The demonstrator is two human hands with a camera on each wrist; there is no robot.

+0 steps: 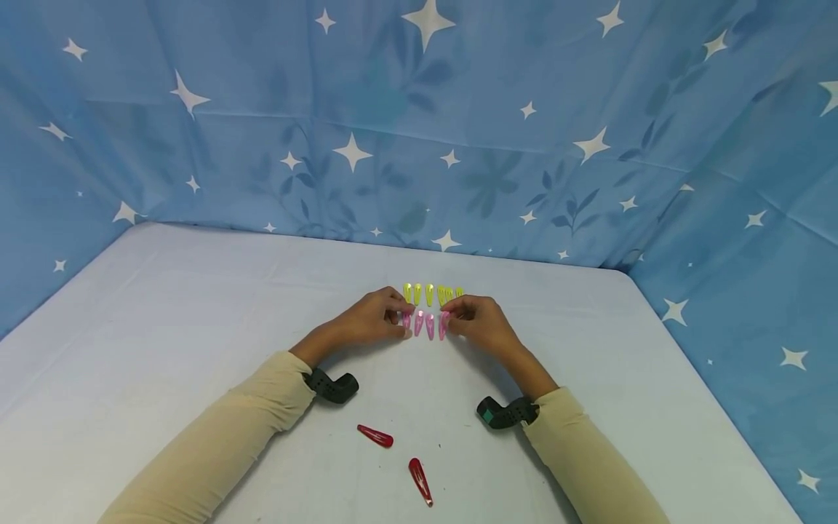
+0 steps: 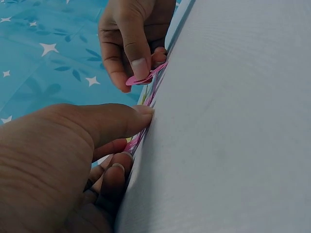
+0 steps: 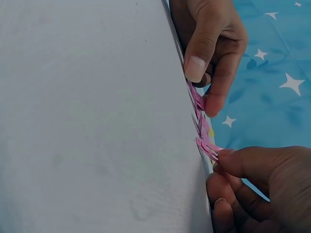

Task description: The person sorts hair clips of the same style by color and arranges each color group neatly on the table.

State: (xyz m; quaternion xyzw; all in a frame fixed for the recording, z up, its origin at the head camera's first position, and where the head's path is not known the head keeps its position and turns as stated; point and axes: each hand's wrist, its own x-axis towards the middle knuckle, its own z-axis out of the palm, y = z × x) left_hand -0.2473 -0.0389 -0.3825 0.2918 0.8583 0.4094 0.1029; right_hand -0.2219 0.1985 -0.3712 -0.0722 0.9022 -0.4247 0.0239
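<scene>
Several pink snap hair clips stand in a short row on the white table. My left hand (image 1: pixel 369 318) has its thumb and forefinger about the leftmost pink hair clip (image 1: pixel 406 321), which the fingers partly hide. At the row's right end, my right hand (image 1: pixel 486 325) pinches another pink hair clip (image 3: pixel 209 148) between thumb and forefinger, its free end pointing at the table. Between the hands lie two more pink clips, one hair clip (image 1: pixel 419 323) beside the other. Just behind is a row of yellow hair clips (image 1: pixel 429 294), roughly parallel to the pink row.
Nearer me, two red hair clips lie apart: one red clip (image 1: pixel 375 436) slants left, the other red clip (image 1: pixel 420 481) sits closer to the front. A blue star-patterned curtain (image 1: pixel 393 189) borders the white table (image 1: pixel 196 306) at the back and sides.
</scene>
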